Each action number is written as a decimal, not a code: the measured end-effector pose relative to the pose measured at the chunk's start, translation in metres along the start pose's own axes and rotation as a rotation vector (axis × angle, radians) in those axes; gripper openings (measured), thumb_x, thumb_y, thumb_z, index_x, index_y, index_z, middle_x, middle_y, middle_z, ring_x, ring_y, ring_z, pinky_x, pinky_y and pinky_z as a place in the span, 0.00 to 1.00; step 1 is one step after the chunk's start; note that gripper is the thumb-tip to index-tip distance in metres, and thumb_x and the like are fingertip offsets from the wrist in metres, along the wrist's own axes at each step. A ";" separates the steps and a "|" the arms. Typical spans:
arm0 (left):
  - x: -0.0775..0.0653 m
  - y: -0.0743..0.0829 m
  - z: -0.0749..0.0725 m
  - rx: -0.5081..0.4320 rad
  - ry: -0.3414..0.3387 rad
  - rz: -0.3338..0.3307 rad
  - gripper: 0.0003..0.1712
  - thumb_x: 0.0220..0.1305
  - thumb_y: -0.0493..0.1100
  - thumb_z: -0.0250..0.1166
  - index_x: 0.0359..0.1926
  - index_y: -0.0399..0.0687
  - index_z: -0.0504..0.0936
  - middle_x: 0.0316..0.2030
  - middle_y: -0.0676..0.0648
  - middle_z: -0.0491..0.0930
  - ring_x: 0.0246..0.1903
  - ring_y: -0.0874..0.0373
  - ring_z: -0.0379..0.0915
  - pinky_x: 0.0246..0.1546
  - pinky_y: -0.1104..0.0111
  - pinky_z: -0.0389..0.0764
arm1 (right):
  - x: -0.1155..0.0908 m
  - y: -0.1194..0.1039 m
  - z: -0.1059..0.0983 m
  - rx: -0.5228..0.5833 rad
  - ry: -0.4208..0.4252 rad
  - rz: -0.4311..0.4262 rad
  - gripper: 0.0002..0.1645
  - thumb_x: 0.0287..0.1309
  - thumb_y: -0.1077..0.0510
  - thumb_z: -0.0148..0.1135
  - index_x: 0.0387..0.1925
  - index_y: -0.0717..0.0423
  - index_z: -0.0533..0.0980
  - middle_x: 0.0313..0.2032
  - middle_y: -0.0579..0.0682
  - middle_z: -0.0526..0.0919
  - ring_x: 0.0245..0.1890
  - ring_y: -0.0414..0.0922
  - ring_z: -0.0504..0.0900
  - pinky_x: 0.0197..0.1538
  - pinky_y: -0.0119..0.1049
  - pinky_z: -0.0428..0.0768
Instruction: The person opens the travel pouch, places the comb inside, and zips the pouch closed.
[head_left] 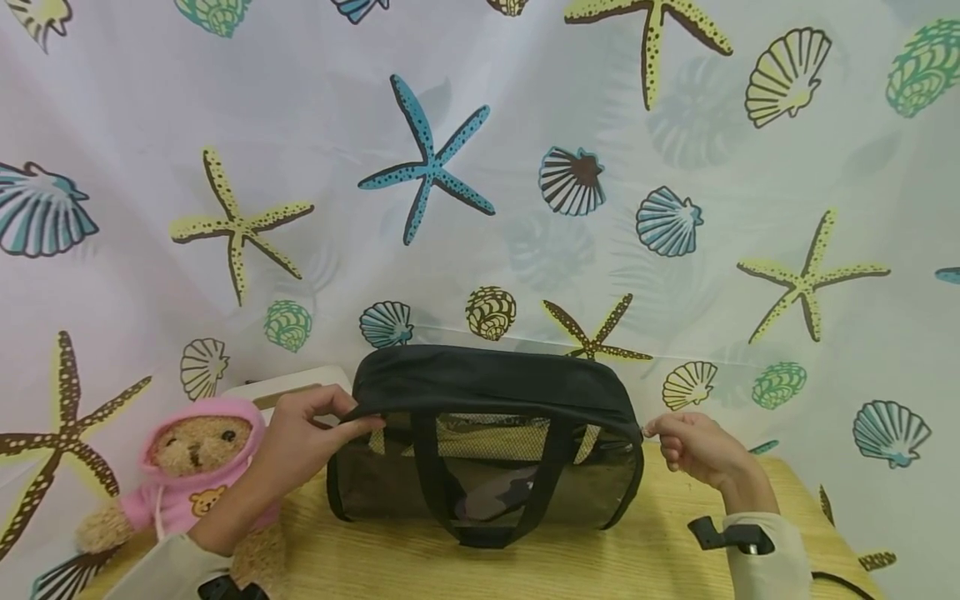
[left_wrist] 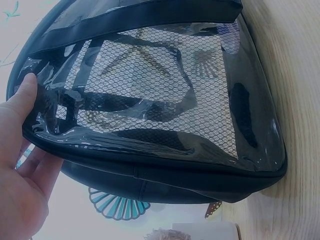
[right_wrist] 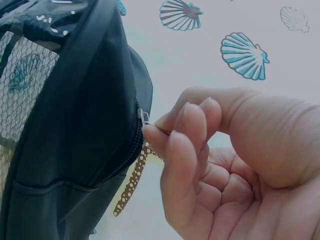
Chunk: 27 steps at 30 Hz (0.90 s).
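A black bag [head_left: 487, 379] with see-through plastic sides, a mesh panel [left_wrist: 145, 80] and a black strap handle [head_left: 551, 475] stands upright on the table. My left hand [head_left: 300, 437] pinches its upper left edge, with the thumb on the clear plastic and the fingers behind the rim. At the bag's right end, my right hand [head_left: 705, 450] pinches the small metal zipper pull [right_wrist: 145, 117] between thumb and forefinger. The zipper's dark teeth [right_wrist: 122, 162] curve down the bag's end in the right wrist view. Through the front plastic a dark, blurred shape [head_left: 498, 492] shows inside.
A teddy bear [head_left: 197, 454] in a pink hoodie sits left of the bag, partly behind my left forearm. Behind it is a white box [head_left: 318, 377]. The wooden table [head_left: 360, 562] meets a curtain [head_left: 480, 275] printed with shells and starfish. A black cable [head_left: 840, 581] lies at the lower right.
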<state>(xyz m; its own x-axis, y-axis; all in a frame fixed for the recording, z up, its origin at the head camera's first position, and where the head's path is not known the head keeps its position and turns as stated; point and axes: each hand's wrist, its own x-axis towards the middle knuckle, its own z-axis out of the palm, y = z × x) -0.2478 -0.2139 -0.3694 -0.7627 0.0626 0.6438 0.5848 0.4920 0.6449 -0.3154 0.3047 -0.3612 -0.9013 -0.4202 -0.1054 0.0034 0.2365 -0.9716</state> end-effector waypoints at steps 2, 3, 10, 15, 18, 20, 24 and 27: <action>0.000 0.000 0.000 -0.005 0.001 0.000 0.14 0.56 0.40 0.79 0.24 0.57 0.81 0.26 0.55 0.79 0.25 0.67 0.78 0.21 0.72 0.79 | 0.000 0.002 -0.001 -0.004 0.001 0.009 0.15 0.75 0.58 0.48 0.37 0.49 0.81 0.17 0.34 0.68 0.20 0.32 0.70 0.30 0.28 0.74; 0.000 0.000 0.000 -0.006 0.001 0.001 0.14 0.56 0.40 0.79 0.24 0.57 0.81 0.26 0.55 0.79 0.25 0.67 0.78 0.21 0.72 0.79 | -0.001 0.002 -0.001 -0.007 0.001 0.012 0.15 0.75 0.58 0.48 0.37 0.49 0.81 0.17 0.34 0.68 0.20 0.32 0.70 0.30 0.28 0.75; -0.001 -0.001 0.001 0.002 0.010 0.005 0.15 0.56 0.40 0.79 0.24 0.58 0.80 0.26 0.56 0.79 0.26 0.68 0.77 0.21 0.72 0.79 | 0.000 0.006 -0.004 -0.018 0.009 0.023 0.15 0.75 0.57 0.48 0.37 0.48 0.81 0.17 0.35 0.68 0.21 0.32 0.69 0.30 0.28 0.74; 0.001 -0.001 0.000 0.007 0.008 0.010 0.14 0.56 0.40 0.79 0.24 0.58 0.81 0.26 0.56 0.79 0.26 0.68 0.77 0.21 0.72 0.79 | 0.001 0.011 -0.006 -0.007 -0.011 0.024 0.16 0.76 0.57 0.48 0.37 0.46 0.82 0.18 0.34 0.68 0.21 0.32 0.69 0.30 0.27 0.74; 0.001 0.000 0.001 0.009 0.005 0.007 0.14 0.56 0.40 0.79 0.24 0.58 0.81 0.26 0.56 0.79 0.26 0.68 0.77 0.22 0.72 0.79 | 0.002 0.014 -0.008 -0.008 -0.016 0.026 0.16 0.76 0.57 0.48 0.36 0.45 0.82 0.18 0.34 0.69 0.21 0.31 0.69 0.30 0.27 0.75; 0.001 0.000 0.001 0.014 0.006 0.001 0.14 0.56 0.40 0.79 0.23 0.58 0.81 0.26 0.56 0.79 0.27 0.69 0.77 0.22 0.73 0.79 | 0.002 0.015 -0.008 -0.005 -0.012 0.035 0.16 0.75 0.57 0.48 0.37 0.46 0.83 0.18 0.34 0.69 0.20 0.31 0.69 0.30 0.27 0.75; 0.000 0.001 0.000 0.018 0.008 -0.012 0.14 0.56 0.41 0.79 0.23 0.57 0.81 0.26 0.56 0.79 0.27 0.69 0.77 0.22 0.72 0.79 | 0.004 0.019 -0.006 0.002 -0.012 0.049 0.16 0.75 0.57 0.49 0.37 0.46 0.83 0.17 0.34 0.70 0.20 0.31 0.70 0.30 0.27 0.76; 0.000 0.000 0.000 0.019 0.010 -0.015 0.14 0.56 0.41 0.79 0.23 0.58 0.81 0.26 0.56 0.79 0.28 0.69 0.77 0.23 0.72 0.78 | 0.005 0.022 -0.004 0.010 -0.017 0.054 0.15 0.74 0.57 0.49 0.37 0.47 0.83 0.17 0.34 0.71 0.20 0.31 0.70 0.29 0.26 0.76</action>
<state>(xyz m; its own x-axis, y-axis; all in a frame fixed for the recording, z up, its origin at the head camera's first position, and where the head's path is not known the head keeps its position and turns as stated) -0.2475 -0.2138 -0.3691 -0.7684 0.0466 0.6382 0.5679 0.5094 0.6465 -0.3218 0.3111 -0.3820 -0.8921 -0.4222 -0.1610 0.0557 0.2508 -0.9664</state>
